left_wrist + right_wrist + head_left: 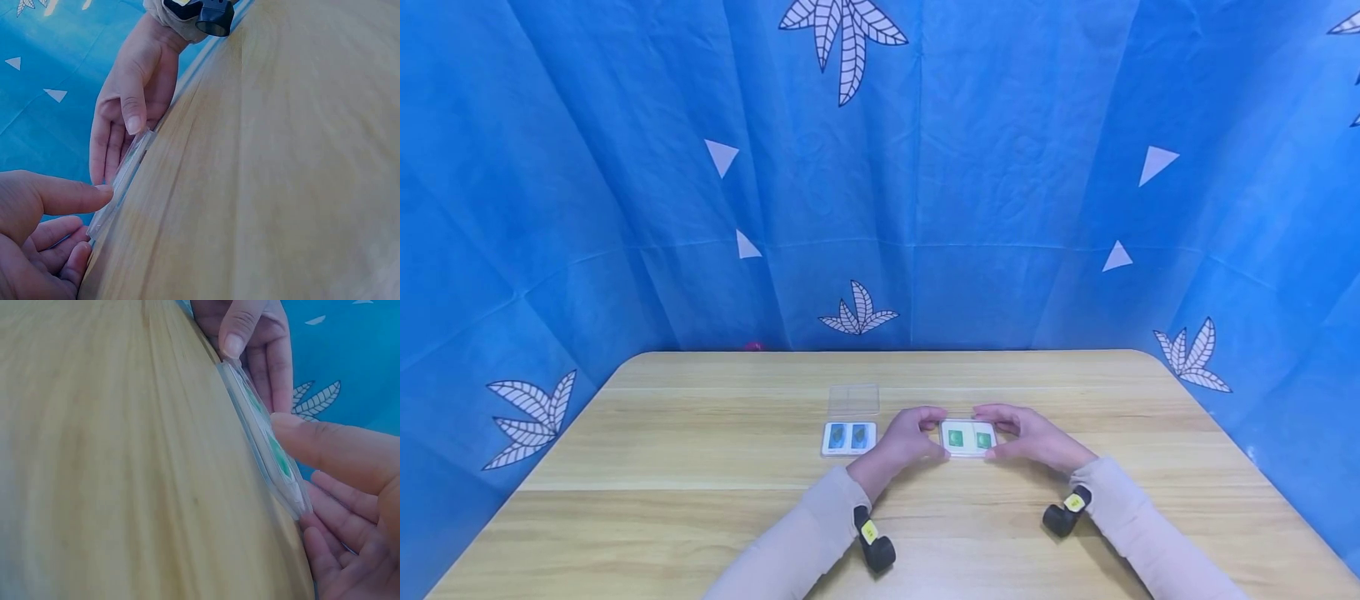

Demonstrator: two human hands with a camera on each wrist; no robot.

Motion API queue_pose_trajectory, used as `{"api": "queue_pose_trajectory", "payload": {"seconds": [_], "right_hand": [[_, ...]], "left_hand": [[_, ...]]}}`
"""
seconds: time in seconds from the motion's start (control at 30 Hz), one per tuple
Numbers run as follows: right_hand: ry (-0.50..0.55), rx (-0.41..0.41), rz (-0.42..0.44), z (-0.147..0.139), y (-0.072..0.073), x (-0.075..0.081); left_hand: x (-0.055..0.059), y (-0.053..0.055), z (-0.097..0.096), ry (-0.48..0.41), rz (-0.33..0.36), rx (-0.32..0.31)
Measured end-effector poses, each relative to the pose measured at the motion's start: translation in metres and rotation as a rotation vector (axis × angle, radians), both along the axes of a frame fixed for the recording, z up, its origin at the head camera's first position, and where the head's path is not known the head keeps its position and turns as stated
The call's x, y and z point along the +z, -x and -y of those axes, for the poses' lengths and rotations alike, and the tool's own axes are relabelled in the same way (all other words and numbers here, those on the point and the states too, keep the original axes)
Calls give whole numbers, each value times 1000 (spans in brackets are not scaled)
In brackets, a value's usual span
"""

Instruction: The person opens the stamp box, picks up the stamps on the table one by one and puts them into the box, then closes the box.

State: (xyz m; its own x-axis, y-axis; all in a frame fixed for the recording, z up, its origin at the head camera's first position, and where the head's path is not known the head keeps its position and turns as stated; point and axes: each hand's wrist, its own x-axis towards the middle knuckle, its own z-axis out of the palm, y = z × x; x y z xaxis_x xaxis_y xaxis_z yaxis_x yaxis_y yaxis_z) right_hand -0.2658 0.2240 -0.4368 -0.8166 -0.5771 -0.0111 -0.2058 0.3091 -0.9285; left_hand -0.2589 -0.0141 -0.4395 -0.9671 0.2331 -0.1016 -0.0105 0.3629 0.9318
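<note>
My left hand [904, 443] and right hand [1032, 437] hold a flat clear plastic case [969, 439] from its two ends, just above or on the table. Inside are two white cards with green printed squares. In the left wrist view, the left thumb lies along the case's edge [125, 172], with the other fingers bent beneath. The right thumb presses on the top of the case [259, 428] in the right wrist view, and the fingers reach under its near end. Left of the left hand lies a second case [848, 438] holding two cards with blue pictures.
A transparent lid [853, 399] stands out behind the second case. The wooden table [662, 467] has rounded far corners and meets a blue patterned curtain [1000, 167]. Each sleeve carries a black wrist camera [877, 546]. A small red thing [754, 346] shows at the far edge.
</note>
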Motion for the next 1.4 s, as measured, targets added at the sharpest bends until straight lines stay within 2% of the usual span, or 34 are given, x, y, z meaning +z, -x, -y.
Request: {"api": "queue_pose_trajectory", "payload": {"seconds": [0.4, 0.63, 0.9, 1.13, 1.4], "right_hand": [[-46, -57, 3, -9, -2, 3], [-60, -48, -23, -11, -2, 3], [-69, -88, -2, -10, -3, 1], [-35, -59, -12, -10, -3, 1], [-65, -70, -32, -9, -4, 4]], "left_hand": [[0, 0, 0, 20, 1, 2], [-1, 0, 0, 20, 0, 0], [0, 0, 0, 30, 11, 3], [1, 0, 0, 50, 10, -4], [2, -3, -1, 43, 19, -1]]}}
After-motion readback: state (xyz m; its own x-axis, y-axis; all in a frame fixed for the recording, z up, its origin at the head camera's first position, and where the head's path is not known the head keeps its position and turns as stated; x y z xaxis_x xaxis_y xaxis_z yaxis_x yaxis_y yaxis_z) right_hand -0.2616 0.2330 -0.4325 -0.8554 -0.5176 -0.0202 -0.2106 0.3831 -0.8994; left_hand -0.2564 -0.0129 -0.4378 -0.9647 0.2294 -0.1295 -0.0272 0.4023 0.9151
